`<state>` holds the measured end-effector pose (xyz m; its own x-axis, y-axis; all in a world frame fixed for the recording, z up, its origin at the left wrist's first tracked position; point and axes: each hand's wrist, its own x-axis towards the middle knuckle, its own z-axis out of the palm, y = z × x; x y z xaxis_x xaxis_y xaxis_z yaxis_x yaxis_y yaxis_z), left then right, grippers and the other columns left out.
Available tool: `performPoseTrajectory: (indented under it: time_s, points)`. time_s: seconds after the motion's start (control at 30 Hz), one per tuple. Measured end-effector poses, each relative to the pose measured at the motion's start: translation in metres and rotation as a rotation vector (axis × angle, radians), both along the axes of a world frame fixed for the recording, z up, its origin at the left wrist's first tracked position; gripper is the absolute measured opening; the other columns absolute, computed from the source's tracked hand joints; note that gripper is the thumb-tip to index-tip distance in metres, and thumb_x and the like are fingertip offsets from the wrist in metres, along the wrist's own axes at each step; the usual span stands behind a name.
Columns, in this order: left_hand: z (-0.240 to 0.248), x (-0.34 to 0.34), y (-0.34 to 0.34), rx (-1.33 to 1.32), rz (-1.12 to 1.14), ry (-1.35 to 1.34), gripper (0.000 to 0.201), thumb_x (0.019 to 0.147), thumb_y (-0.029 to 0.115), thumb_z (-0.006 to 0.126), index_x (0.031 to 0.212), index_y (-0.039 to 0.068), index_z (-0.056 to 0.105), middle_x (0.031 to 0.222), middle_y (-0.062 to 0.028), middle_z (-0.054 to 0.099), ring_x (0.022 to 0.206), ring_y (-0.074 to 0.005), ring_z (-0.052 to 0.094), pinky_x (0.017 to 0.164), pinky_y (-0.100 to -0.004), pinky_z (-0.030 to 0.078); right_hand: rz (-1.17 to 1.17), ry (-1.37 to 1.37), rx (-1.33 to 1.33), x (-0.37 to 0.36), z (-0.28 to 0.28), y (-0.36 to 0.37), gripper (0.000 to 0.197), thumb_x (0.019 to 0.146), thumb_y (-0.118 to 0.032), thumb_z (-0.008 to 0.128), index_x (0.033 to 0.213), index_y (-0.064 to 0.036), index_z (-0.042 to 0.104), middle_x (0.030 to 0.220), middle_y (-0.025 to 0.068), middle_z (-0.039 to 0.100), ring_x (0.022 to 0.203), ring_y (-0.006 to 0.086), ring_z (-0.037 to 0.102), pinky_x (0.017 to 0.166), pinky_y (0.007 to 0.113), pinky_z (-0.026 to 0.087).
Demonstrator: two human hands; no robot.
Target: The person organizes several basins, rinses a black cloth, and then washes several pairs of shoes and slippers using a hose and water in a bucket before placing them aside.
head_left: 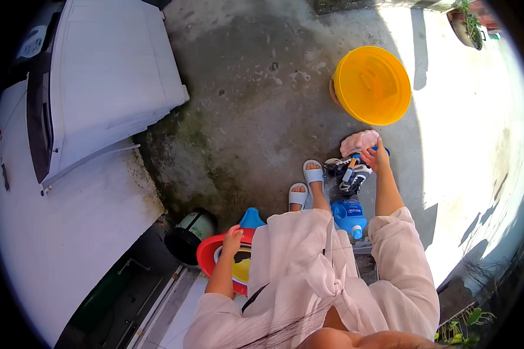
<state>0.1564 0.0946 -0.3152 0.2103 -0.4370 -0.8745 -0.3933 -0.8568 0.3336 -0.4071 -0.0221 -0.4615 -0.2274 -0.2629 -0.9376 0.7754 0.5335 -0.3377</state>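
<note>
My right hand point(377, 157) reaches forward with thumb and fingers apart, open, beside a crumpled pink item point(358, 142) that could be a cloth or glove. Black-and-white sneakers point(358, 178) lie just below it, and an orange-and-blue handled tool point(349, 168) rests across them. A small blue piece point(383, 150) shows behind the hand; its kind is unclear. My left hand point(233, 239) hangs at my left over the rim of a red basin point(206, 253). Its fingers look curled, and anything inside them is hidden. Closer to me stands a blue bottle point(348, 214) with a light-blue cap.
A large yellow bucket point(384, 87) stands ahead on the right. Nested in the red basin is a yellow container point(242, 269); a blue stool-like piece point(251, 218) and a dark bin point(192, 232) are nearby. A big white cabinet-like block point(110, 64) fills the left side.
</note>
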Motion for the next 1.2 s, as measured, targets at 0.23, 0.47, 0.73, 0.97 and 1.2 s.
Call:
performPoseTrajectory:
  time_s: [0.23,0.47,0.73,0.97,1.2]
  points:
    - [-0.016,-0.025,0.045,-0.046,0.072,-0.138,0.034,0.086,0.018,0.055,0.115,0.003,0.050,0.101,-0.0140,0.060,0.090,-0.0196,0.059,0.079,-0.0288,0.046,-0.176,0.157,-0.253,-0.024,-0.104,-0.084,0.039,0.088,-0.021,0.043,0.119,0.0028,0.037,0.115,0.0211,0.046,0.103,0.0334,0.050,0.087,0.044,0.046]
    - [-0.098,-0.093,-0.013,-0.239,0.284,0.179,0.043,0.088,0.017,0.054,0.127,0.005,0.038,0.106,-0.0092,0.056,0.087,-0.0138,0.057,0.077,-0.0257,0.045,0.077,0.500,-0.302,0.093,-0.048,-0.054,0.040,0.079,0.001,0.045,0.118,-0.0014,0.035,0.107,0.0144,0.049,0.087,0.0274,0.058,0.063,0.035,0.055]
    - [-0.128,-0.131,-0.165,-0.362,0.728,0.435,0.071,0.086,0.042,0.051,0.137,0.016,0.010,0.134,-0.0133,0.027,0.116,-0.0355,0.040,0.089,-0.0493,0.040,0.612,0.560,-0.373,0.246,-0.053,-0.046,0.049,0.081,-0.011,0.052,0.127,-0.0029,0.036,0.104,0.0147,0.059,0.090,0.0224,0.059,0.076,0.033,0.046]
    - [-0.163,-0.060,-0.109,-0.416,0.786,0.278,0.049,0.089,0.020,0.049,0.132,0.016,0.024,0.119,-0.0128,0.047,0.099,-0.0272,0.054,0.082,-0.0379,0.046,0.440,0.645,-0.135,0.217,-0.098,0.042,0.069,0.077,-0.019,0.066,0.132,-0.0043,0.028,0.134,0.0133,0.030,0.121,0.0250,0.034,0.087,0.034,0.042]
    - [-0.274,-0.200,-0.011,0.014,-0.250,0.425,0.060,0.084,0.033,0.057,0.130,0.003,0.032,0.120,-0.0167,0.048,0.098,-0.0255,0.057,0.078,-0.0307,0.046,1.192,1.359,0.369,0.038,-0.155,0.136,0.093,0.058,-0.045,0.075,0.129,-0.0024,0.032,0.137,0.0263,0.020,0.125,0.0437,0.022,0.096,0.053,0.027]
